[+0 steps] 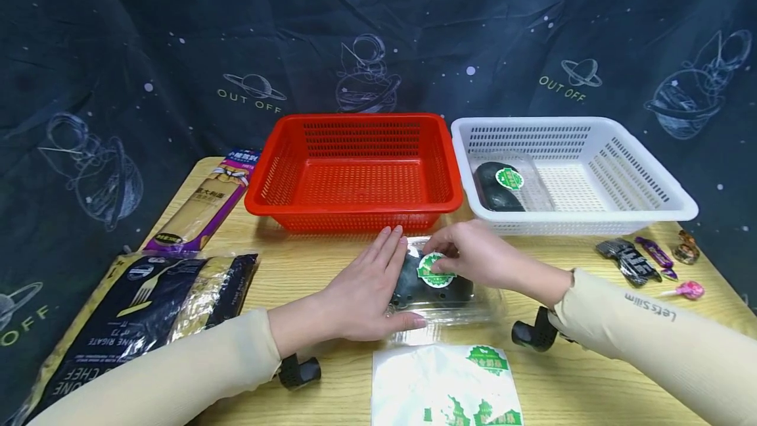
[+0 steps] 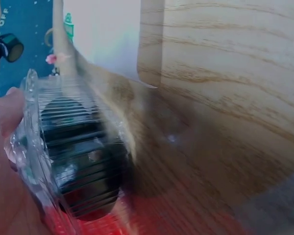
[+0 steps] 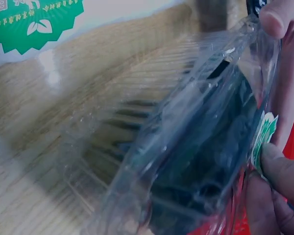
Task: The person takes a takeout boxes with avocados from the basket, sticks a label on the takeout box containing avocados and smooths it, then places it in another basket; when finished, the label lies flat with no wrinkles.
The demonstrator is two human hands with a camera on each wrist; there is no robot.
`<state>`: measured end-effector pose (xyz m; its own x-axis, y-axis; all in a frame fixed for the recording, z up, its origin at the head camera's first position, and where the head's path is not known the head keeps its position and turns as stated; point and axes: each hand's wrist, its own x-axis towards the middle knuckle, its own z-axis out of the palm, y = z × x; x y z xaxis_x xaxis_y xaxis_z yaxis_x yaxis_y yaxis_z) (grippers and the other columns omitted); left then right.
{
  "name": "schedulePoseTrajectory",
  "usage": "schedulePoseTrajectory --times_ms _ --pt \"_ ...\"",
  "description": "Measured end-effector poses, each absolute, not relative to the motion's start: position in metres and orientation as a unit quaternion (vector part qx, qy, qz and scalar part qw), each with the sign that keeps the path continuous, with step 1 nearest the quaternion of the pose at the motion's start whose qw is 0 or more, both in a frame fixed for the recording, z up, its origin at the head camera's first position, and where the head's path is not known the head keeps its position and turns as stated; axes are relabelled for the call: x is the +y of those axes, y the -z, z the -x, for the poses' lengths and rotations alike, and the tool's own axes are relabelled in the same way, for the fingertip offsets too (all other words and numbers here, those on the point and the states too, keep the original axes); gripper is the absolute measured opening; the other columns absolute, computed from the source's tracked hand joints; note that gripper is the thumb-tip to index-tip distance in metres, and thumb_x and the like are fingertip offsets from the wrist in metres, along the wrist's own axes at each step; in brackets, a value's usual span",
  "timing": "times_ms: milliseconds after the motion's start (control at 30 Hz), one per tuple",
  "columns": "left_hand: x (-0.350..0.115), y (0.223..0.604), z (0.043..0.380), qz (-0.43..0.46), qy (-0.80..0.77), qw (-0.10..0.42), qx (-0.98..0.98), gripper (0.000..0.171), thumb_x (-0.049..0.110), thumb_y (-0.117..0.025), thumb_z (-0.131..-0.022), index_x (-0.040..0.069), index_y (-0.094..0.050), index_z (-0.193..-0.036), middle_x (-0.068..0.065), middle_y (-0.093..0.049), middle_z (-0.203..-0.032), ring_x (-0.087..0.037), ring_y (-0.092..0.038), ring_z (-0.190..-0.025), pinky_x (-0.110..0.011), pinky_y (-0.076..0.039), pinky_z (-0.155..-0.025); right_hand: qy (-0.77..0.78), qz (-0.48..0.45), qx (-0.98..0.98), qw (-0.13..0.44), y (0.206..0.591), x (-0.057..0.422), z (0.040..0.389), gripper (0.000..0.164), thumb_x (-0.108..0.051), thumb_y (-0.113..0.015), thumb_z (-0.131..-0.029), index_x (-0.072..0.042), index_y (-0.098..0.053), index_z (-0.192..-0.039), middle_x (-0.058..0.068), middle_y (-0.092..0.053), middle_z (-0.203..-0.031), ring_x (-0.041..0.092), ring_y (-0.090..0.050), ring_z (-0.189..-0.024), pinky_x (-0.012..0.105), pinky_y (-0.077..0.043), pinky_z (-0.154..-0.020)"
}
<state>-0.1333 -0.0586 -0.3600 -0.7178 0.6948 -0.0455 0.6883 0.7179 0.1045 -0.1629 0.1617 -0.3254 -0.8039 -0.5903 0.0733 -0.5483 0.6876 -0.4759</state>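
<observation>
On the table a clear plastic clamshell box (image 1: pixel 461 311) holds a dark, rounded item (image 1: pixel 408 284) whose kind I cannot make out. My left hand (image 1: pixel 369 288) lies over the box's left end, fingers extended and thumb along the near edge. A round green-and-white sticker (image 1: pixel 427 273) is on the lid. My right hand (image 1: pixel 473 252) has curled fingers at this sticker and pinches its edge between thumb and fingertips. In the right wrist view the sticker (image 3: pixel 264 134) stands side-on by the fingertips. The left wrist view shows the box's ribbed side (image 2: pixel 78 147).
Behind stand a red basket (image 1: pixel 355 219) and a white basket (image 1: pixel 650 206) holding a similar stickered box (image 1: pixel 535 183). A sticker sheet (image 1: pixel 414 380) lies in front. Pasta packs (image 1: pixel 204 206) (image 1: pixel 148 307) are at left; wrapped sweets (image 1: pixel 629 261) and a lollipop (image 1: pixel 690 290) at right.
</observation>
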Motion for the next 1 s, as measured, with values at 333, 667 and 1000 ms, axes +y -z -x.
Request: schedulePoseTrajectory --times_ms 333,667,1000 --pt "-0.057 0.357 0.133 -0.377 -0.029 0.054 0.924 0.111 0.080 -0.032 -0.082 -0.005 -0.008 -0.150 -0.022 0.003 -0.157 -0.036 0.003 -0.145 -0.043 -0.014 -0.115 0.230 0.331 0.915 0.038 0.330 0.157 0.163 0.023 -0.009 -0.081 -0.074 -0.008 -0.074 -0.095 -0.004 -0.070 -0.084 0.004 -0.058 -0.066 0.020 -0.050 -0.061" --pt "-0.057 0.357 0.134 -0.380 -0.027 0.060 0.923 0.111 0.079 -0.033 -0.083 -0.004 -0.007 -0.150 -0.022 0.005 -0.157 -0.036 0.005 -0.145 -0.042 -0.012 -0.116 0.189 0.353 0.916 -0.010 0.330 0.157 0.156 0.029 -0.009 -0.082 -0.072 -0.006 -0.072 -0.099 0.001 -0.068 -0.088 0.014 -0.062 -0.080 0.027 -0.053 -0.072" --pt "-0.056 0.357 0.134 -0.375 -0.026 0.062 0.925 0.111 0.079 -0.033 -0.083 -0.004 -0.007 -0.150 -0.020 0.007 -0.157 -0.035 0.005 -0.145 -0.042 -0.012 -0.116 0.105 0.461 0.877 -0.088 0.335 0.174 0.140 0.033 -0.001 -0.077 -0.076 -0.006 -0.071 -0.108 0.007 -0.069 -0.112 0.024 -0.062 -0.109 0.038 -0.049 -0.093"
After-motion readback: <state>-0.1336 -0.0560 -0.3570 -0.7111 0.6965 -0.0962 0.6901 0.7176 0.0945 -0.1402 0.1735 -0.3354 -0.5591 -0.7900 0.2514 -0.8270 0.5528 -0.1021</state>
